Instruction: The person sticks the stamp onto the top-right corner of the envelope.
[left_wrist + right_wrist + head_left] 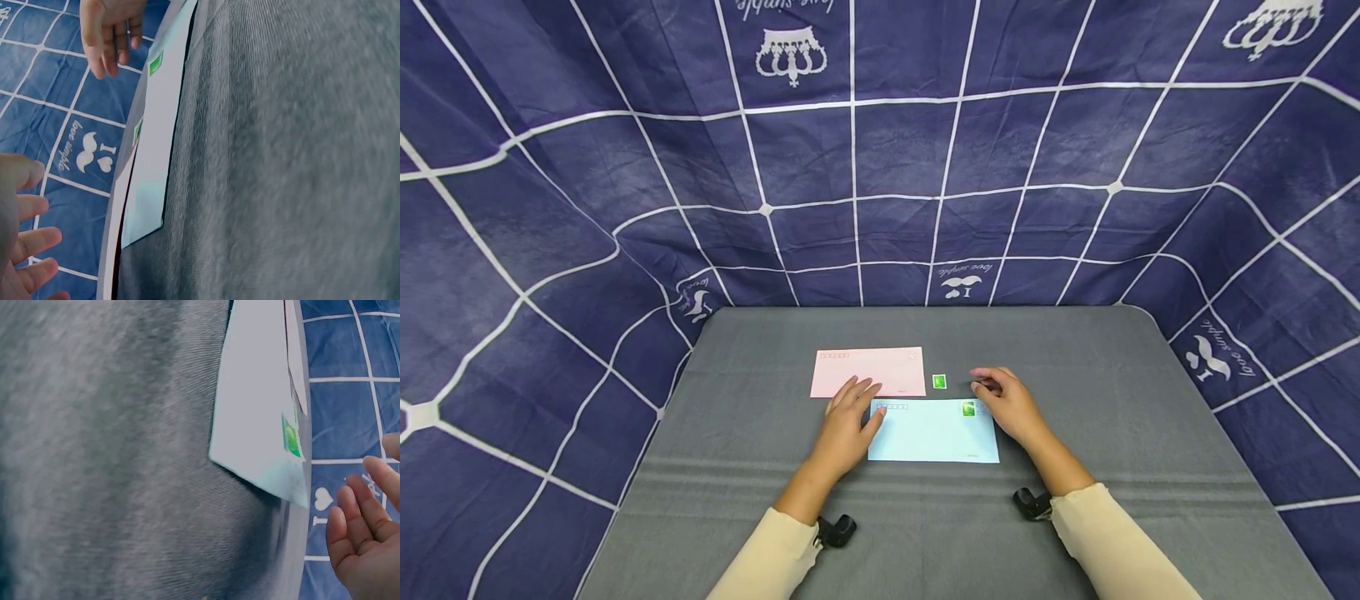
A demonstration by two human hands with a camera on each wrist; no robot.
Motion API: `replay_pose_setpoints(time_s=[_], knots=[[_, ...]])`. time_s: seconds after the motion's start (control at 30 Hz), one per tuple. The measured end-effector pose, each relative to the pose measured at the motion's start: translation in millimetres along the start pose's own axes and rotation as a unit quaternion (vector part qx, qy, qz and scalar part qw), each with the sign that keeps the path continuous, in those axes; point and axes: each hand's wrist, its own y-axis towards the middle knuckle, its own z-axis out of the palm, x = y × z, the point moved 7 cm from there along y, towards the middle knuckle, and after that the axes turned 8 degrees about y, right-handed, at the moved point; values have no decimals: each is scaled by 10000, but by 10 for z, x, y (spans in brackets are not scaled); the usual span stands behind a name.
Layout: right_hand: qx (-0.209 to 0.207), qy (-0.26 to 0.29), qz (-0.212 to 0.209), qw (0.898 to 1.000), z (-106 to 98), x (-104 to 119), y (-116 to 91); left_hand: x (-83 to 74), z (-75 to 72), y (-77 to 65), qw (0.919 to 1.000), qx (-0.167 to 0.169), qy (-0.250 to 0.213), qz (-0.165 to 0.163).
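A light blue envelope (pixel 933 433) lies flat on the grey table, with a green stamp (pixel 968 408) on its upper right corner. Just behind it is a pink envelope (pixel 872 371). To the right of the pink one, a second green stamp (pixel 939 382) lies by itself on the cloth. My left hand (pixel 848 427) hovers by the left end of the blue envelope, fingers spread and holding nothing. Near the blue envelope's upper right corner is my right hand (pixel 1009 407), its fingers loosely bent; in the right wrist view the palm (pixel 369 569) holds nothing.
Grey cloth (pixel 760 467) covers the table, with a few creases across its front. Dark blue curtains (pixel 895 150) with white grid lines stand behind it and on both sides. A black wrist camera (pixel 837 531) sits at the left cuff, another black wrist camera (pixel 1030 503) at the right.
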Motion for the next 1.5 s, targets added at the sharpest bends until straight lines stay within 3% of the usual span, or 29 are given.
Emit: replay_pose_setpoints(time_s=[0.27,0.4,0.73,0.97,1.23,1.5], knots=[[242,-159,81,9995,32,30,42,72,-43,66,9994,-47,102,332],[320,-171,249,9990,47,16,77,158,-44,122,9991,64,246,335],[424,-392,275,9980,92,-4,148,402,22,218,9964,665,534,2],[514,-612,175,9966,154,52,185,528,39,276,9936,806,783,-94],[755,-802,272,9935,239,84,211,671,109,352,9861,1334,955,-244],[994,-934,378,9899,354,61,284,797,196,411,9810,1587,989,-519]])
